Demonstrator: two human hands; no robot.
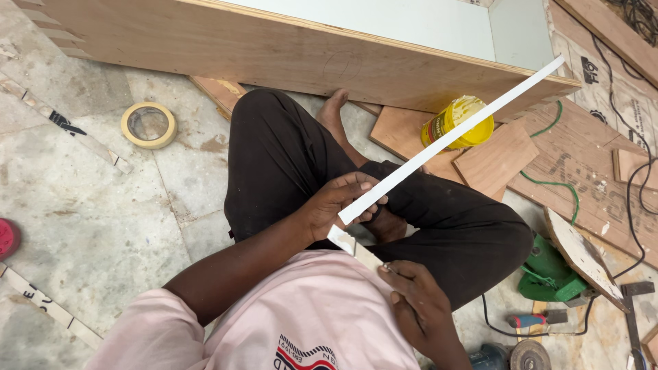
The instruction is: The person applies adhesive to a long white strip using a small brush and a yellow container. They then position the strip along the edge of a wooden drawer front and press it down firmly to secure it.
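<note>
I sit cross-legged on the floor in black trousers and a pink shirt. My left hand (337, 202) grips the near end of a long thin white strip (460, 131), which slants up to the right over a yellow tin (458, 122) to the edge of a plywood cabinet (288, 55). My right hand (415, 301) rests near my chest, pinching the lower end of a short white strip piece (346, 243) that runs up toward my left hand. Whether the short piece joins the long strip is hidden by my fingers.
A roll of masking tape (149, 125) lies on the stone floor at left. Plywood offcuts (495, 159) lie beside the tin. A green power tool (550, 274), a screwdriver (531, 320), black and green cables and a grinder (510, 356) sit at right.
</note>
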